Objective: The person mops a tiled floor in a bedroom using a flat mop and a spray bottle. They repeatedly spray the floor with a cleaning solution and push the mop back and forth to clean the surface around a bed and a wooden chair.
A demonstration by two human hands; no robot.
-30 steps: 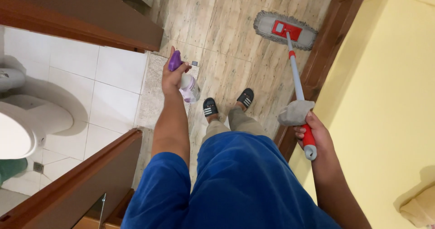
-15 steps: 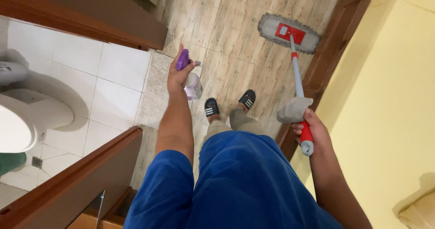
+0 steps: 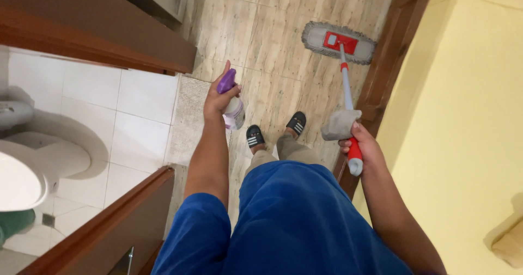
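So I had both hands full here. My left hand (image 3: 218, 102) was wrapped tight round the neck of a clear plastic spray bottle with a purple trigger top (image 3: 231, 102), held out mid-frame over the wood-look tile floor (image 3: 261, 46), nozzle pointing away from me so it wouldn't drip on my blue trousers (image 3: 294, 220). My right hand (image 3: 364, 147) was clamped on the red grip of a flat grey-and-red mop (image 3: 339, 42) plus a scrunched grey cloth (image 3: 340, 124), with the mop head parked flat near the top of the frame by the brown wooden door frame (image 3: 389, 73). White toilet (image 3: 38, 160) sat at the left edge.
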